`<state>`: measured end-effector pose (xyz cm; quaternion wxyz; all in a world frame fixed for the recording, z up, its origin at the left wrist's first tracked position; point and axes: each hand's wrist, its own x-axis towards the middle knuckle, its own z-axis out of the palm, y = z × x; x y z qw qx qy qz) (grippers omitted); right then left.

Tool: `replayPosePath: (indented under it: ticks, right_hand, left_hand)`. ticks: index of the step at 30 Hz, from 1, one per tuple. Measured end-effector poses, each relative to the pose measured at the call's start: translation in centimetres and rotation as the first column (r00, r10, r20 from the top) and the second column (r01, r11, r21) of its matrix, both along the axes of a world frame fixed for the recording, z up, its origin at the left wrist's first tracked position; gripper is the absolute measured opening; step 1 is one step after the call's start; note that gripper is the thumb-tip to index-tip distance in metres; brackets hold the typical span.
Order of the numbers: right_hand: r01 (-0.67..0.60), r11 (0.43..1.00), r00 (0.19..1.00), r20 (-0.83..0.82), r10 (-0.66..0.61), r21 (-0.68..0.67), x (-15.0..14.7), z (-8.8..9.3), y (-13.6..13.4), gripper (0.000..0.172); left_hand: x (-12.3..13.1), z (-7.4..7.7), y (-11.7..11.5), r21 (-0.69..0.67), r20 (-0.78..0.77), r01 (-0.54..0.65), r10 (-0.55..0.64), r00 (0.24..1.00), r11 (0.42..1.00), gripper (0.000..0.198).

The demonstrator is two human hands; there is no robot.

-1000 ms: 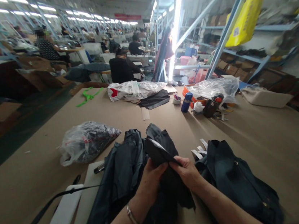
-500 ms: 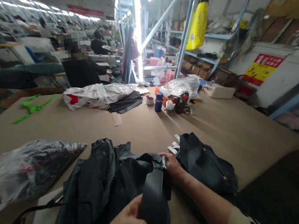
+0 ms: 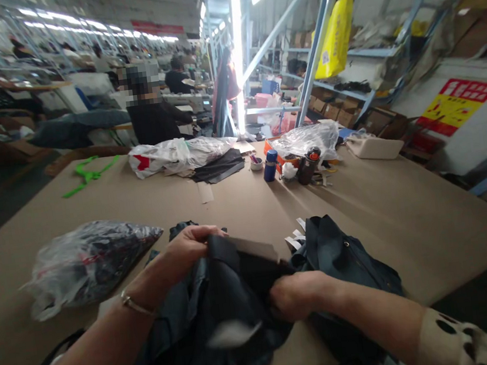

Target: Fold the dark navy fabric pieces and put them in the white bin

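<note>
Gripping dark cloth (image 3: 227, 285) over the near middle of the desk (image 3: 245, 200), with left hand (image 3: 197, 242) at its far-left edge and right hand (image 3: 293, 296) nearer; could crease or drop it through uneven pulling.

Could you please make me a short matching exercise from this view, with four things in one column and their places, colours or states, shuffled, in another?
Column one
1. Left hand
2. Right hand
3. Hanging bag
4. Blue bottle

Column two
A. Yellow with a dark top
B. Closed at the right side of the dark cloth
C. Standing on the table beside a small cup
D. Gripping the dark cloth at its upper left edge, with a bracelet at the wrist

Right pairs: 1-D, 2-B, 3-A, 4-C
</note>
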<state>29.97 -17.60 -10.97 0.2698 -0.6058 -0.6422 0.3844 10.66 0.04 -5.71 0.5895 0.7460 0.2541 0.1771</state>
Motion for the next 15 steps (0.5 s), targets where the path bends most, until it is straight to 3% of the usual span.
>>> replayPosePath:
  ticks: [3,6,7,9,12,15]
  right_hand:
    - [-0.172,0.984,0.948,0.265,0.175,-0.035,1.1,2.7,1.4,0.033]
    - [-0.391,0.92,0.821,0.436,0.368,-0.04,2.4,6.9,2.6,0.016]
    - [-0.408,0.913,0.83,0.411,0.376,-0.012,2.7,8.1,3.1,0.016]
    - [-0.312,0.944,0.904,0.337,0.261,0.106,3.1,9.9,3.9,0.023]
    - [-0.209,0.944,0.922,0.373,0.103,0.254,3.0,11.5,4.5,0.02]
    - [-0.218,0.943,0.965,0.199,0.17,0.253,2.8,12.5,4.5,0.022]
  left_hand:
    - [-0.4,-0.4,1.1,0.406,-0.149,0.078,-0.018,0.989,0.91,0.016]
    - [-0.5,-0.1,0.9,0.557,-0.124,0.039,0.037,0.992,0.83,0.021]
    - [-0.3,0.2,0.6,0.551,-0.081,-0.001,0.055,0.995,0.834,0.02]
    - [0.4,0.9,-0.2,0.41,0.027,-0.079,0.075,0.997,0.909,0.015]
    - [1.6,2.0,-1.5,0.136,0.095,-0.048,0.035,0.995,0.99,0.008]
    - [2.4,3.1,-2.3,0.055,0.107,-0.02,0.014,0.994,0.998,0.007]
